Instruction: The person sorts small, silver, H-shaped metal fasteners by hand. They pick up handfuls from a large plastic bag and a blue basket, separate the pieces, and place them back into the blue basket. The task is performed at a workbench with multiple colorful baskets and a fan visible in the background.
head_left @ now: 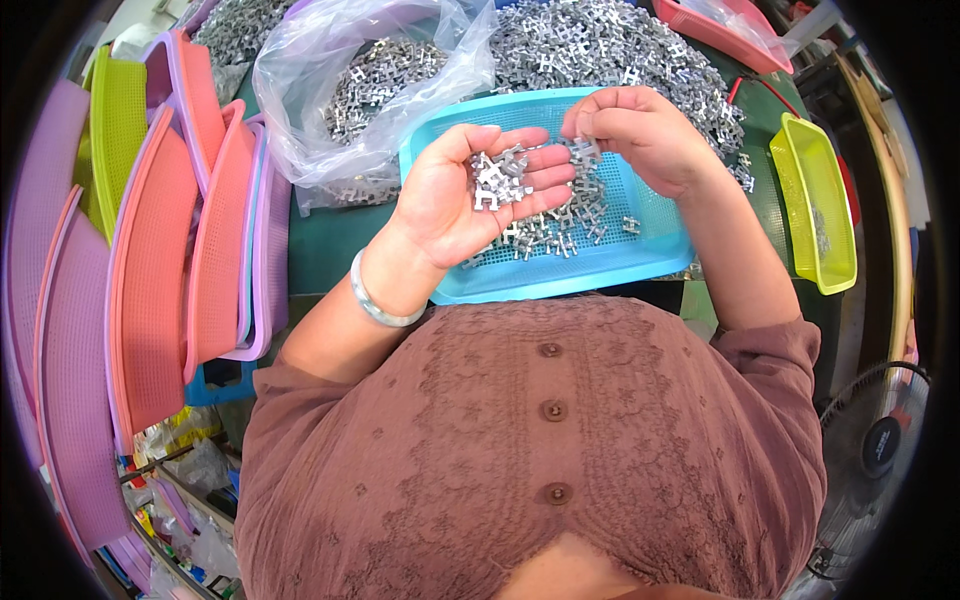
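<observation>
My left hand [434,205] is palm up above the near left of a blue perforated plastic basket [610,268]. On its palm and fingers lies a small heap of H-shaped metal pieces [498,180]. Beside it, my right hand [650,140] pinches a small metal piece [583,150] between thumb and fingers, just off the left fingertips. More loose metal pieces [550,238] are scattered on the basket floor beneath both hands, partly hidden by them. A pale bangle [383,300] circles my left wrist.
Behind the basket a big heap of metal pieces [610,45] covers the green table. A clear plastic bag [300,120] holds more at the left. Stacked pink and purple baskets [155,290] stand far left. At right are a yellow-green basket [800,200] and a fan [870,450].
</observation>
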`<control>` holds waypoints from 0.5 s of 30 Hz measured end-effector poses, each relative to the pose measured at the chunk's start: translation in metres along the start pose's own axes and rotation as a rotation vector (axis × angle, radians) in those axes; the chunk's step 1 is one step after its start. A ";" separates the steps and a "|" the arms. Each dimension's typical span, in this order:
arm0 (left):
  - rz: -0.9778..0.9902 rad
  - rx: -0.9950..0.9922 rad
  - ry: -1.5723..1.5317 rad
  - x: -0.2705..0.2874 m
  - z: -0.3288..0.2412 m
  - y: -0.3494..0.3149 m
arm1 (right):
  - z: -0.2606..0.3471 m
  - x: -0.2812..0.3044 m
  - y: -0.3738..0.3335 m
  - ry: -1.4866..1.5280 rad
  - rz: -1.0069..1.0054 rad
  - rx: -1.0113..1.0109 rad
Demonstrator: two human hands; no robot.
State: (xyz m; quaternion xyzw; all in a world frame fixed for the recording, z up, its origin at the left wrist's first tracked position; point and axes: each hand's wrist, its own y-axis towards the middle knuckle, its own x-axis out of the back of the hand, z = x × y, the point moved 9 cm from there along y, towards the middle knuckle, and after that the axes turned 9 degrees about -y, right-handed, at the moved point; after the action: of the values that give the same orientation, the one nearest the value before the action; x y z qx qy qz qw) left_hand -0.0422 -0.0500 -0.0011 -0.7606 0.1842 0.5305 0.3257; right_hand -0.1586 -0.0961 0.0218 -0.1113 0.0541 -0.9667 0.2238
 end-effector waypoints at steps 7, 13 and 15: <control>0.011 -0.021 0.065 0.000 -0.001 0.002 | 0.040 -0.020 -0.009 -0.525 -0.058 0.291; 0.024 -0.023 0.051 0.002 0.000 0.004 | 0.045 -0.042 -0.006 -0.532 0.007 0.397; 0.067 -0.001 0.035 0.001 0.000 0.003 | 0.035 -0.037 -0.003 -0.287 0.031 0.265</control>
State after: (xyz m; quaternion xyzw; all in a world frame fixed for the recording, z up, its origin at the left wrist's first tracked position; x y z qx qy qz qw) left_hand -0.0437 -0.0518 -0.0031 -0.7634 0.2150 0.5276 0.3043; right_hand -0.1188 -0.0792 0.0487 -0.2169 -0.1045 -0.9360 0.2570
